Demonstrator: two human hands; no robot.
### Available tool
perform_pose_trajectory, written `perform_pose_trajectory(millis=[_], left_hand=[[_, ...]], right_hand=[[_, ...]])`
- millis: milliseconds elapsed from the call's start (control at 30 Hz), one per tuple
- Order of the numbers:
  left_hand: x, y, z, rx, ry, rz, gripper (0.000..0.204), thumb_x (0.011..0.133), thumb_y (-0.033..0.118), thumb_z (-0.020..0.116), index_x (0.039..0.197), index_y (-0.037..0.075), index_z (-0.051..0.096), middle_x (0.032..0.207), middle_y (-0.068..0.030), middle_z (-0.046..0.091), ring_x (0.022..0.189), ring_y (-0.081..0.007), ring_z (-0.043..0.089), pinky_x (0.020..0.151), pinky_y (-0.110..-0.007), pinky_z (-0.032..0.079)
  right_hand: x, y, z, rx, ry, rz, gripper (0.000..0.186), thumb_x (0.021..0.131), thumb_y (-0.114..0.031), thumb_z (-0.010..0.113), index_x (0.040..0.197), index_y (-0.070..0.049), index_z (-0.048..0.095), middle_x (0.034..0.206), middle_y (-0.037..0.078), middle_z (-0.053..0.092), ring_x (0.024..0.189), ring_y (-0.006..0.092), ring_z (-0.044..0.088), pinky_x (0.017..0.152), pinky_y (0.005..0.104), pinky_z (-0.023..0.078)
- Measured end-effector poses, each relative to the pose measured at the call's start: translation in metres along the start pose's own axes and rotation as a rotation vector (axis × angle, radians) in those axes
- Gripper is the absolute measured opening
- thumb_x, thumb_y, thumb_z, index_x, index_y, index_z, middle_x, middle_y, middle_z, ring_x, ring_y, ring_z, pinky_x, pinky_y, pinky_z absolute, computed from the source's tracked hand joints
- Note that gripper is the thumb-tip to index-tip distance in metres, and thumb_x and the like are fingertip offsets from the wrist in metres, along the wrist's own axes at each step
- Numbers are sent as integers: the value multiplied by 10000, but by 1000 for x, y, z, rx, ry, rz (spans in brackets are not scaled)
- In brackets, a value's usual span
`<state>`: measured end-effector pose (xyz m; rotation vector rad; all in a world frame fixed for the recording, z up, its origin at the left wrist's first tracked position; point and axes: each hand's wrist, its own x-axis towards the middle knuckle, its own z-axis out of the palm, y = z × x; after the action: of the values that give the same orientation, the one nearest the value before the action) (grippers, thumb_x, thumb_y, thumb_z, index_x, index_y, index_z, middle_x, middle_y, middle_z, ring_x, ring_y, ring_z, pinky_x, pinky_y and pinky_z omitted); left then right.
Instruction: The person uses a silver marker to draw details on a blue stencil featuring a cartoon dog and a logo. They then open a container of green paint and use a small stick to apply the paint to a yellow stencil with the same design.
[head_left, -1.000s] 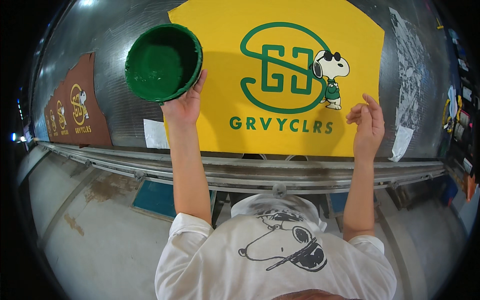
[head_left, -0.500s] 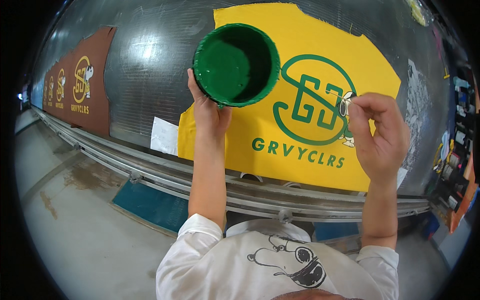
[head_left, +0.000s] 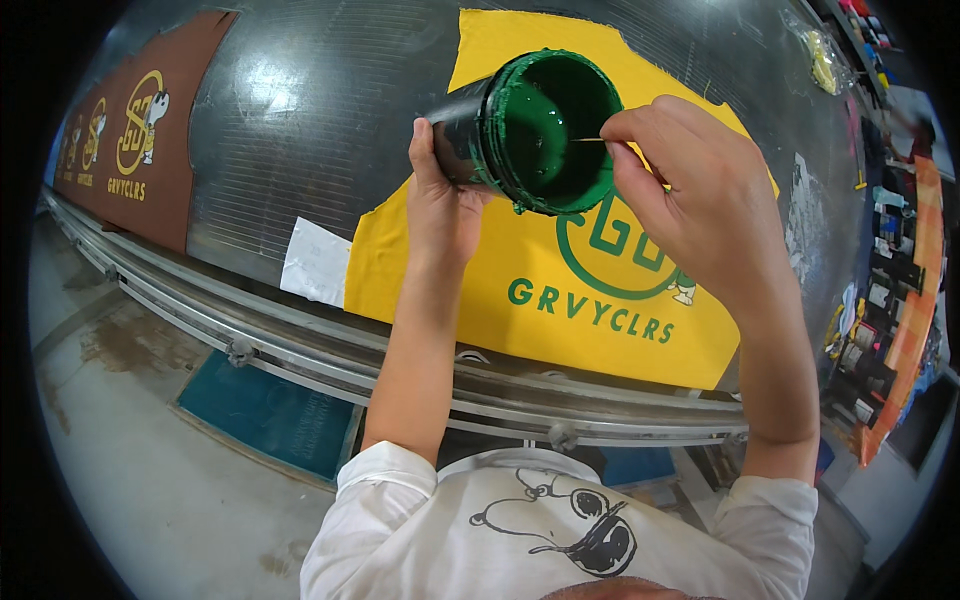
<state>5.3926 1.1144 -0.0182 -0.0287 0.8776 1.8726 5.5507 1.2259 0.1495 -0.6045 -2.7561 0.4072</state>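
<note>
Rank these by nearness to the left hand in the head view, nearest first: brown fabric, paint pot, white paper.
1. Paint pot: held in the left hand.
2. White paper: left of that hand.
3. Brown fabric: farther left, beyond the paper.

Dark table: brown cloth left, yellow cloth centre, paper at its left edge, bag upper right.

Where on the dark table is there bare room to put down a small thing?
The widest bare patch of the dark table lies between the brown cloth and the yellow cloth, beyond the white paper. Over the yellow cloth it is crowded: the left hand holds the tub there, and the right hand a thin stick at its mouth.
</note>
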Motion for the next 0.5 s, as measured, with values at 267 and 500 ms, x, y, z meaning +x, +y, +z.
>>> perform_pose_trajectory(millis=[267, 500], left_hand=[[-4, 2, 11, 29, 34, 36, 565, 1037, 568, 498, 1256, 53, 575, 1143, -68, 697, 1007, -180, 715, 774, -352, 626], [-5, 0, 16, 33, 36, 38, 561, 1038, 563, 499, 1245, 48, 587, 1113, -69, 705, 965, -181, 723, 750, -343, 629]], right_hand=[[3, -2, 2, 1, -46, 9, 93, 880, -32, 667, 966, 3, 673, 796, 113, 628, 670, 269, 600, 604, 357, 457], [-3, 1, 0, -33, -47, 63, 97, 856, -110, 678, 931, -53, 658, 821, 101, 636, 766, 302, 650, 657, 405, 512]])
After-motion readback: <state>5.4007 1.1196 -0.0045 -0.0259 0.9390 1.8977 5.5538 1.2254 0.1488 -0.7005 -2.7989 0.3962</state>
